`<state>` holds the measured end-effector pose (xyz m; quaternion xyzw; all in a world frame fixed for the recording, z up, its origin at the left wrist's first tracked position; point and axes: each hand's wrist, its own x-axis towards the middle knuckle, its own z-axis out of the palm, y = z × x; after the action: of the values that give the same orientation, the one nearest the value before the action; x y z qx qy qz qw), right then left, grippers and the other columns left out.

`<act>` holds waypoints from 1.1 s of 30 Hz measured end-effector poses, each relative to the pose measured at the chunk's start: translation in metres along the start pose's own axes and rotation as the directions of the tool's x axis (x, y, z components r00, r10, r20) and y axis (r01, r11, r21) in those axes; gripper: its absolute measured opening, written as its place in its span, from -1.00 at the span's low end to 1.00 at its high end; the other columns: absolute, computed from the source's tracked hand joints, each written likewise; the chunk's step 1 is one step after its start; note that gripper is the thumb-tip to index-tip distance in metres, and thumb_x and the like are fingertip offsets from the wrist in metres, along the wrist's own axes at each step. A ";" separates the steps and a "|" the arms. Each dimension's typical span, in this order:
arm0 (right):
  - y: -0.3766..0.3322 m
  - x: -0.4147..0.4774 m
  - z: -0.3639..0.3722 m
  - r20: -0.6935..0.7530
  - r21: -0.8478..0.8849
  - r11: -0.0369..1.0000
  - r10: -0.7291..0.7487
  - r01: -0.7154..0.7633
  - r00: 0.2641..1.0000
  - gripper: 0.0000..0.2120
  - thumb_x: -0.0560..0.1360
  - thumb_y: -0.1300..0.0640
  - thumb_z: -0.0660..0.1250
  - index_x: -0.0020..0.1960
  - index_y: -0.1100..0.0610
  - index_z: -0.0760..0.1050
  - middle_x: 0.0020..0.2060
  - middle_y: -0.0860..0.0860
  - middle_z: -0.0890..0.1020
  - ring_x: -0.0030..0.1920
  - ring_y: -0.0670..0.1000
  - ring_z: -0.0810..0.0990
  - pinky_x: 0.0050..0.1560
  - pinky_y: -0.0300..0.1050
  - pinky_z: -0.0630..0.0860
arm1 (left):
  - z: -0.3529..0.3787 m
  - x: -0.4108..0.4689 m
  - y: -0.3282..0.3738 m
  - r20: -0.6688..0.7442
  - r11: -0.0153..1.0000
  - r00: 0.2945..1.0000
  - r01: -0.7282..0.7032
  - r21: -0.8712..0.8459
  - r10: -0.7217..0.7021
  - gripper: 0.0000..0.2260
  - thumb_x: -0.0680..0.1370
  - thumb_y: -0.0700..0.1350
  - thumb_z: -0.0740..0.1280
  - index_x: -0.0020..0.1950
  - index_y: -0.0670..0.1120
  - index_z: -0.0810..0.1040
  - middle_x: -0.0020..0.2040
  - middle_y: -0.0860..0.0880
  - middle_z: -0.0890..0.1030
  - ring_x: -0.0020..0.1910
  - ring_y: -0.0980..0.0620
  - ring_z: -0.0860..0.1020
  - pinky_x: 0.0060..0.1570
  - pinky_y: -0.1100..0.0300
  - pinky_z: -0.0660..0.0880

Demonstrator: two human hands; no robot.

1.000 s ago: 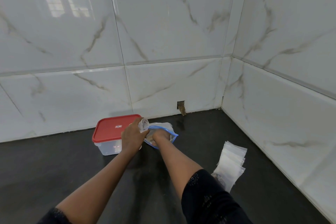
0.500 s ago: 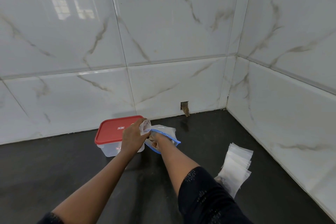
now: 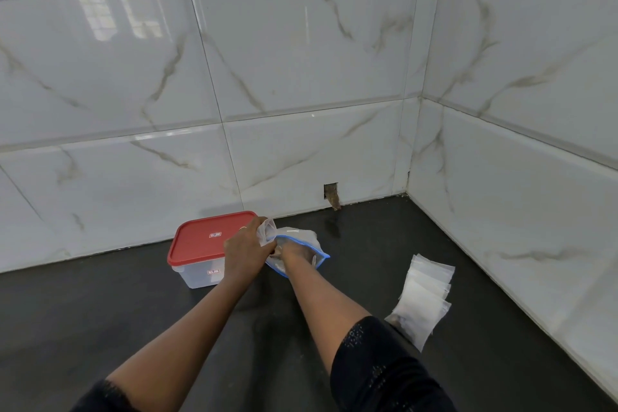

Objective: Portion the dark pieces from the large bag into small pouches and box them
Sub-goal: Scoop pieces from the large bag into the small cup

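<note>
Dark bench (image 3: 100, 311), left hand (image 3: 245, 252) fingers clamped on a small pouch (image 3: 266, 231), right hand (image 3: 294, 252) buried in the large bag (image 3: 302, 237), can't tell its fingers, red-lidded box (image 3: 204, 241) near back edge

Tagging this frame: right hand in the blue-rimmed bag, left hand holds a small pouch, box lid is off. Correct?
No: the head view shows the red lid on the box, not off. The rest stands: the right hand reaches into the blue-rimmed bag, and the left hand grips a small pouch.
</note>
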<state>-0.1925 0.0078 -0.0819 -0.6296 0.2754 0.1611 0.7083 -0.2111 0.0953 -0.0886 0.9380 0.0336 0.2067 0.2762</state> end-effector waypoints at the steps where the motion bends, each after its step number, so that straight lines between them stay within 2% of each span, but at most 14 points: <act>1: 0.001 -0.002 0.001 -0.009 0.051 0.999 -0.007 0.007 1.000 -0.63 0.53 0.13 0.30 0.31 0.19 0.38 0.23 0.11 0.51 0.20 0.08 0.52 0.10 -0.15 0.47 | 0.001 -0.001 0.001 -0.002 1.000 1.000 0.011 0.003 -0.011 -0.56 0.43 0.01 0.42 0.28 -0.04 0.46 0.06 -0.09 0.62 0.02 -0.08 0.55 0.04 0.06 0.42; 4: 0.006 -0.010 -0.002 -0.040 0.189 0.982 -0.017 0.024 0.999 -0.66 0.58 0.18 0.21 0.33 0.23 0.39 0.24 0.13 0.52 0.22 0.10 0.52 0.00 -0.20 0.42 | 0.001 -0.002 0.006 -0.004 0.998 0.998 0.055 -0.005 -0.055 -0.57 0.44 -0.01 0.41 0.28 -0.04 0.46 0.07 -0.10 0.61 0.05 -0.09 0.54 0.10 0.01 0.43; 7: 0.006 -0.018 -0.010 -0.083 0.339 0.940 0.001 0.027 0.997 -0.69 0.62 0.23 0.09 0.32 0.28 0.41 0.22 0.20 0.52 0.23 0.19 0.51 0.15 -0.09 0.47 | 0.000 -0.003 0.014 -0.003 0.996 0.996 0.091 -0.001 -0.091 -0.58 0.45 -0.02 0.38 0.29 -0.03 0.44 0.09 -0.10 0.61 0.07 -0.10 0.53 0.12 0.01 0.43; 9: 0.008 -0.024 -0.013 -0.111 0.289 0.955 -0.029 0.060 0.993 -0.67 0.64 0.21 0.03 0.30 0.28 0.43 0.22 0.21 0.51 0.22 0.20 0.50 0.17 -0.02 0.46 | 0.002 -0.005 0.018 -0.005 0.994 0.994 0.112 0.000 -0.112 -0.59 0.45 -0.03 0.38 0.29 -0.03 0.44 0.08 -0.10 0.60 0.07 -0.11 0.53 0.12 0.01 0.42; 11: 0.009 -0.026 -0.015 -0.154 0.228 0.970 -0.051 0.085 0.987 -0.65 0.65 0.19 0.00 0.30 0.27 0.45 0.23 0.19 0.53 0.20 0.18 0.52 0.17 -0.03 0.46 | 0.003 -0.008 0.023 -0.003 0.993 0.993 0.119 0.006 -0.119 -0.59 0.46 -0.03 0.38 0.29 -0.03 0.44 0.08 -0.10 0.60 0.08 -0.10 0.53 0.11 0.01 0.40; 15: 0.006 -0.028 -0.032 -0.217 -0.034 0.990 -0.139 0.135 0.966 -0.68 0.63 0.27 0.03 0.30 0.27 0.44 0.23 0.18 0.53 0.20 0.13 0.54 0.11 -0.11 0.47 | 0.005 -0.010 0.029 0.030 0.992 0.992 0.127 -0.010 -0.126 -0.60 0.47 0.01 0.37 0.28 0.00 0.43 0.08 -0.08 0.59 0.06 -0.08 0.53 0.10 0.00 0.39; 18: 0.000 -0.033 -0.052 -0.234 -0.286 0.944 -0.237 0.166 0.943 -0.70 0.60 0.31 0.10 0.29 0.29 0.44 0.23 0.19 0.52 0.19 0.13 0.56 0.10 -0.11 0.51 | 0.006 -0.014 0.034 0.062 0.989 0.987 0.150 0.000 -0.150 -0.59 0.47 -0.01 0.36 0.30 0.01 0.41 0.11 -0.08 0.58 0.11 -0.09 0.51 0.11 -0.01 0.35; 20: -0.002 -0.035 -0.067 -0.231 -0.363 0.916 -0.266 0.171 0.936 -0.70 0.58 0.31 0.12 0.28 0.27 0.44 0.22 0.19 0.53 0.15 0.12 0.59 0.07 -0.11 0.56 | 0.006 -0.016 0.040 0.092 0.984 0.980 0.177 0.002 -0.177 -0.59 0.46 -0.03 0.35 0.30 0.02 0.41 0.12 -0.07 0.57 0.14 -0.10 0.50 0.12 -0.01 0.32; 23: -0.002 -0.035 -0.090 -0.227 -0.380 0.906 -0.289 0.188 0.930 -0.73 0.57 0.30 0.12 0.21 0.28 0.48 0.09 0.17 0.58 -0.07 0.06 0.62 -0.23 -0.20 0.50 | 0.010 -0.019 0.044 0.130 0.979 0.972 0.202 -0.016 -0.198 -0.58 0.45 0.00 0.35 0.29 0.02 0.40 0.13 -0.06 0.57 0.13 -0.10 0.49 0.12 -0.02 0.32; 25: -0.001 -0.035 -0.105 -0.227 -0.366 0.913 -0.276 0.181 0.934 -0.77 0.55 0.31 0.12 0.09 0.30 0.51 -0.09 0.16 0.56 -0.35 0.00 0.50 -0.45 -0.20 0.37 | 0.014 -0.020 0.044 0.155 0.972 0.963 0.231 -0.045 -0.221 -0.54 0.43 0.04 0.38 0.30 0.02 0.39 0.15 -0.06 0.56 0.14 -0.10 0.49 0.13 -0.03 0.35; 26: -0.001 -0.034 -0.111 -0.241 -0.344 0.922 -0.268 0.177 0.933 -0.80 0.54 0.32 0.10 -0.01 0.31 0.51 -0.14 0.15 0.53 -0.42 -0.02 0.43 -0.52 -0.21 0.31 | 0.016 -0.020 0.044 0.167 0.968 0.958 0.243 -0.053 -0.232 -0.52 0.42 0.04 0.39 0.31 0.02 0.38 0.16 -0.06 0.55 0.15 -0.10 0.49 0.14 -0.05 0.35; 28: -0.004 -0.038 -0.124 -0.279 -0.309 0.936 -0.260 0.170 0.925 -0.82 0.52 0.33 0.07 -0.17 0.25 0.42 -0.18 0.16 0.50 -0.47 -0.02 0.38 -0.55 -0.20 0.26 | 0.019 -0.022 0.043 0.186 0.963 0.952 0.260 -0.075 -0.243 -0.48 0.42 0.05 0.40 0.33 0.02 0.35 0.20 -0.05 0.53 0.18 -0.09 0.47 0.15 -0.07 0.33; 33: -0.010 -0.053 -0.156 -0.271 -0.273 0.947 -0.243 0.168 0.931 -0.73 0.51 0.32 0.08 0.00 0.34 0.55 -0.32 0.15 0.48 -0.55 -0.02 0.32 -0.56 -0.28 0.23 | 0.028 -0.028 0.046 0.194 0.948 0.952 0.271 -0.164 -0.238 -0.38 0.39 0.01 0.46 0.38 0.01 0.29 0.29 -0.06 0.45 0.26 -0.09 0.41 0.16 -0.07 0.30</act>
<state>-0.2584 -0.1406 -0.0515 -0.7550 0.2903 0.0203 0.5876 -0.2278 0.0376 -0.0961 0.9095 0.1112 0.0901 0.3902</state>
